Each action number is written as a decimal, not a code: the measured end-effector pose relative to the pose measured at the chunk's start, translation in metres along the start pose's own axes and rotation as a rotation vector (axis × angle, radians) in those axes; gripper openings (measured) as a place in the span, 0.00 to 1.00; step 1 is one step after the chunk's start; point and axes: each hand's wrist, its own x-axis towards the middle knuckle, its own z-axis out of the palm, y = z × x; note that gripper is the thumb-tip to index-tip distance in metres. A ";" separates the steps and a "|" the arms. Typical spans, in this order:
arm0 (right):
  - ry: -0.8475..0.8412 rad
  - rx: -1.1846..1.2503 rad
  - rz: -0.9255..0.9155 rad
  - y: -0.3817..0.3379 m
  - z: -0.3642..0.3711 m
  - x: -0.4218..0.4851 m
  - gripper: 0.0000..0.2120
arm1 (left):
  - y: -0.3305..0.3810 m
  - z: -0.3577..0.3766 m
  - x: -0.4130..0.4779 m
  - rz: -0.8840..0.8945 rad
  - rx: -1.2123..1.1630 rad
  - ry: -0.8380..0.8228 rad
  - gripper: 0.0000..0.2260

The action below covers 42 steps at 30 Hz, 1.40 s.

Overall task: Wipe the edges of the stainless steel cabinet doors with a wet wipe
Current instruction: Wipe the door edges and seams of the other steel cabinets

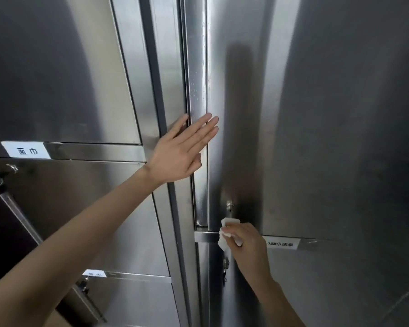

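Observation:
A tall stainless steel cabinet door [316,114] fills the right half of the view. Its left edge strip [200,79] shows wet streaks and droplets. My left hand [182,149] lies flat with straight fingers against that edge strip at mid height. Lower down, my right hand [248,246] pinches a white wet wipe [224,234] and holds it against the bottom left corner of the door, just below a small keyhole lock [229,206].
More steel doors stand to the left, with a white label [26,151] on the rail between them. Another label [282,244] sits on the rail under the right door. A lower left door [21,220] hangs open. A lock with a key [226,265] is on the door below.

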 end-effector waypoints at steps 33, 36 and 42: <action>-0.091 -0.351 0.200 0.051 0.010 -0.086 0.09 | 0.223 0.046 -0.206 -0.173 -0.805 -0.751 0.33; -0.093 -0.364 0.208 0.055 0.012 -0.087 0.10 | 0.225 0.053 -0.209 -0.219 -0.877 -0.769 0.35; -0.077 -0.396 0.231 0.063 0.009 -0.087 0.10 | 0.231 0.063 -0.213 -0.228 -0.989 -0.791 0.38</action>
